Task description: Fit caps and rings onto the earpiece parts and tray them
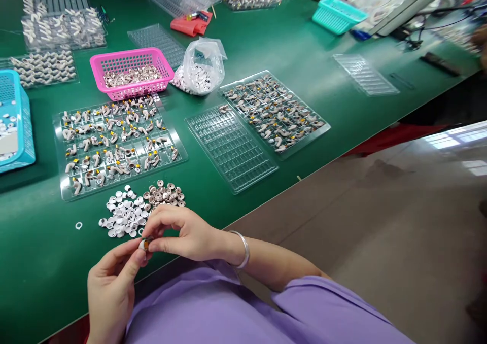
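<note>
My left hand (112, 283) and my right hand (182, 235) meet at the near edge of the green table (323, 80). Both pinch one small white and orange earbud part (145, 243) between their fingertips. A silver bangle (242, 250) circles my right wrist. Just beyond the hands lies a loose pile of small white caps (124, 216) and a smaller pile of grey-brown round parts (165, 194). Behind them a clear tray (116, 141) holds several rows of earbud parts.
An empty clear tray (230, 148) and a filled one (274, 111) lie to the right. A pink basket (131, 72), a plastic bag of parts (200, 67), a blue basket (13, 123) and a teal basket (338, 14) stand farther back. One white ring (78, 226) lies alone.
</note>
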Demonstrator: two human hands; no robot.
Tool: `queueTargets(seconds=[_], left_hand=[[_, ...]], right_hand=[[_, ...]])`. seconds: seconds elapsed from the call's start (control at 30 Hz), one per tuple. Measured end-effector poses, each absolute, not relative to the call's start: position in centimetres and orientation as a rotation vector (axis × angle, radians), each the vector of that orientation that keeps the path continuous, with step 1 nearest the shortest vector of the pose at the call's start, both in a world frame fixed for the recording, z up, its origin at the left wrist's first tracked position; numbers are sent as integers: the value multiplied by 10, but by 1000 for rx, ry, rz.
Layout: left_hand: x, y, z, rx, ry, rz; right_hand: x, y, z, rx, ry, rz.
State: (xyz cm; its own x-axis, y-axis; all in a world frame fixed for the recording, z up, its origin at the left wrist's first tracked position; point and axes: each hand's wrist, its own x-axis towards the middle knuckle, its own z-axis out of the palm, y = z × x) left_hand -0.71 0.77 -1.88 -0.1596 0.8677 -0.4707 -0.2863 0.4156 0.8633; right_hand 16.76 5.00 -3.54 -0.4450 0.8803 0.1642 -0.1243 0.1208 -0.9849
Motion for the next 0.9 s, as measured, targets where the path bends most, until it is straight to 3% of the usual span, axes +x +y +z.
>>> queueTargets(seconds=[0.33, 0.47, 0.7, 0.9], left_hand=[[-8, 7, -15, 599, 1345, 1101], [-7, 8, -15, 639, 1360, 1109], [-9, 4, -20, 772, 1429, 1079], [-10, -2, -22, 911, 1499, 1067]], right_hand=[[173, 52, -36, -654, -1256, 1950], [173, 51, -37, -659, -1334, 1813], [175, 48, -35, -742, -1690, 1289], [172, 41, -37, -779, -1674, 1185]])
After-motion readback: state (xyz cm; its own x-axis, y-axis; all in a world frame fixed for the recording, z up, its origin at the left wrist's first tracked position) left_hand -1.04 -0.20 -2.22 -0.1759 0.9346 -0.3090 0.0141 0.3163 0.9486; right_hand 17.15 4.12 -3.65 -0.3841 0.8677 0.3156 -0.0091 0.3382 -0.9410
